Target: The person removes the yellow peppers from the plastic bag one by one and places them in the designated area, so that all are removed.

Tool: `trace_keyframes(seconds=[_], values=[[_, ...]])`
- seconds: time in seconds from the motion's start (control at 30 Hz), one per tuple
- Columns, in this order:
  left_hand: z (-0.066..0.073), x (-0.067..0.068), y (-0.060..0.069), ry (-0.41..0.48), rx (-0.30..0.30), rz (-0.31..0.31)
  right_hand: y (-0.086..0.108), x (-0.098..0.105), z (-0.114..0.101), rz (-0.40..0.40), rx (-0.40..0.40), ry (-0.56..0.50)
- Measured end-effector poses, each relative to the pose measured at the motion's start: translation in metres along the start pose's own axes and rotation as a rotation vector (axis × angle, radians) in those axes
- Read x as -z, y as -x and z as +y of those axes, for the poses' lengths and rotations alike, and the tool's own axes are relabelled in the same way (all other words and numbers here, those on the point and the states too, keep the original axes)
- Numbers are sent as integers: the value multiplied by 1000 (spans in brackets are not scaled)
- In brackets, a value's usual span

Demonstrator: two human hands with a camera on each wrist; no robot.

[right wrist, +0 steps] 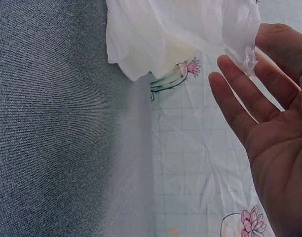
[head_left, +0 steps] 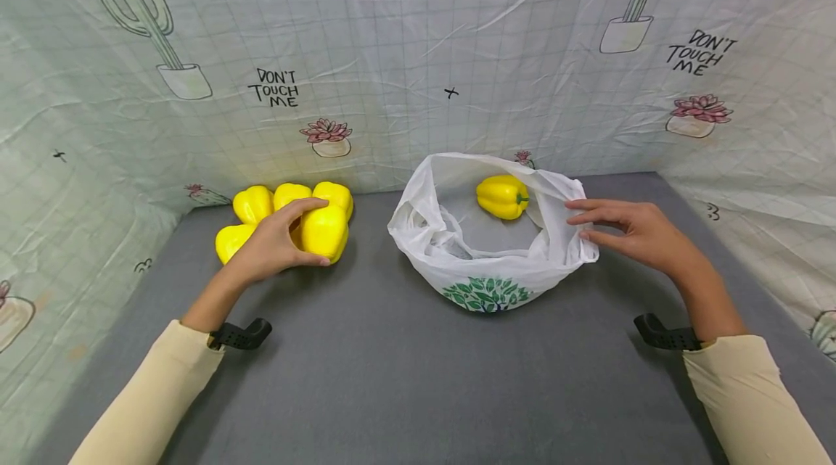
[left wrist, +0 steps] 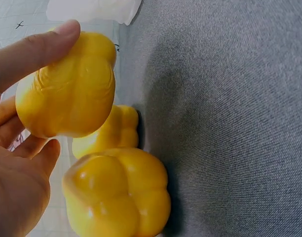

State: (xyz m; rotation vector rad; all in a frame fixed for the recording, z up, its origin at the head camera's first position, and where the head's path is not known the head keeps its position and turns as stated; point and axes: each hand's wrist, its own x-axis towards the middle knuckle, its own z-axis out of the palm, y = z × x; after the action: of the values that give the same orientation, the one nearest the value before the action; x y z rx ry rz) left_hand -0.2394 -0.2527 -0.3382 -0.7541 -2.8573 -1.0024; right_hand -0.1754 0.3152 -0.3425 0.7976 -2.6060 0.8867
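My left hand (head_left: 271,244) grips a yellow bell pepper (head_left: 326,233), thumb on one side and fingers on the other. In the left wrist view that pepper (left wrist: 74,89) shows above two other peppers (left wrist: 124,192). Several yellow bell peppers (head_left: 253,204) are grouped beside and behind the left hand. An open white plastic bag (head_left: 424,233) with a green leaf print stands right of them. One yellow bell pepper (head_left: 501,196) lies inside it, stem to the right. At the bag's right rim, my right hand (head_left: 643,233) touches the plastic with nearly straight fingers (right wrist: 235,103).
Everything rests on a grey cloth surface (head_left: 418,392). A pale cloth printed with cacti (head_left: 405,73) hangs behind it and along both sides. A black strap (head_left: 242,334) circles the left wrist and another black strap (head_left: 666,334) the right.
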Motion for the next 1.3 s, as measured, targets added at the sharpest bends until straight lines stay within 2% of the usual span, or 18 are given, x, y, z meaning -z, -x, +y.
trace_keyframes(seconds=[0.17,0.3,0.8,1.03,1.3], values=[[0,1,-2,-25,37,-19,0,-1,3,2,20,8],[0,1,-3,-63,47,-23,3,-1,3,8,7,17],[-5,0,-6,-144,6,-53,2,0,1,5,14,18],[-9,2,-11,-136,-4,-69,2,-1,3,7,34,14],[-7,6,-14,-161,-39,-124,0,-3,1,4,34,28]])
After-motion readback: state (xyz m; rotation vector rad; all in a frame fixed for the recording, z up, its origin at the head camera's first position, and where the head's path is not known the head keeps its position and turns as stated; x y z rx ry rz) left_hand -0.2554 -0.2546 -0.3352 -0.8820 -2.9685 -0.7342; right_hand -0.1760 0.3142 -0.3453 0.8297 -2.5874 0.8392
